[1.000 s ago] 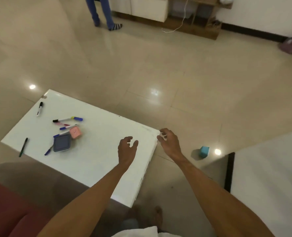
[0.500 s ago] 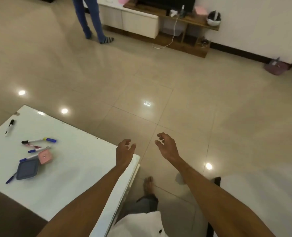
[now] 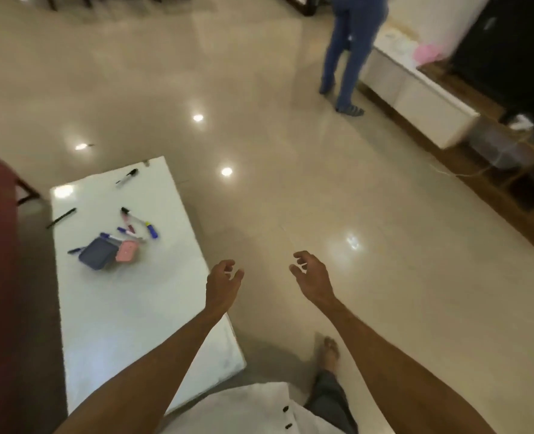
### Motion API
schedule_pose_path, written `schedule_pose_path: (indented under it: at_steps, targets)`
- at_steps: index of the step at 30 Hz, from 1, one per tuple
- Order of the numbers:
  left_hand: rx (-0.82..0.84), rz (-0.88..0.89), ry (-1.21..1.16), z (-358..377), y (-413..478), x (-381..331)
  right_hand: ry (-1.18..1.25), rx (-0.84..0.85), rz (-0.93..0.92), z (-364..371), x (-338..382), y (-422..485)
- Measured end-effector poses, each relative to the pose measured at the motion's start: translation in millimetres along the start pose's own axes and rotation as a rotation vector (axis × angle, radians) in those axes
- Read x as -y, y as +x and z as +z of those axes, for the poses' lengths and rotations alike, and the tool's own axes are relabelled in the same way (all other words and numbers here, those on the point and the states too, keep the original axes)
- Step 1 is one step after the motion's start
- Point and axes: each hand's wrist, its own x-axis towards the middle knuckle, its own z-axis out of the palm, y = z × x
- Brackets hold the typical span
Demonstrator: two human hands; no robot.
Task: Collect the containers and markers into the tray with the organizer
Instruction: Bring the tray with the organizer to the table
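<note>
Two hands, both empty: left hand [image 3: 223,281] over the table [image 3: 109,302] edge, right hand [image 3: 311,275] over the floor [image 3: 384,277], fingers of each loosely curled and spread, gripping nothing.

Containers: blue box [image 3: 98,253] and pink box [image 3: 126,251], touching, on the table's far half.

Markers: a cluster [image 3: 135,225] just beyond the boxes; one [image 3: 127,177] near the far corner; a dark pen [image 3: 61,218] at the left edge.

Tray and organizer: not in view.

Progress, judged: nothing collected yet; every listed item is left.

Change: half a second ago the table sat lower left; the view has swung, the table now runs away lengthwise, the standing person [image 3: 350,54] has shifted from upper left to upper right. Hands remain empty.
</note>
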Motion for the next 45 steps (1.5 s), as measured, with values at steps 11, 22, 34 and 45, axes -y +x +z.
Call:
schedule_pose_path:
  at_steps: [11, 22, 34, 45]
  targets:
    - [-0.572, -0.370, -0.200, 71, 6, -47, -0.216, 0.553, -0.438, -24, 32, 186]
    - [-1.000, -0.743, -0.482, 133, 43, -32, -0.391, 1.036, -0.724, 64, 76, 259]
    - [-1.354, -0.994, -0.751, 202, 94, 12, -0.564, 1.388, -0.757, 193, 33, 312]
    - [-1.472, -1.137, -0.871, 306, 185, 259, -0.620, 1.435, -0.732, 415, -127, 371]
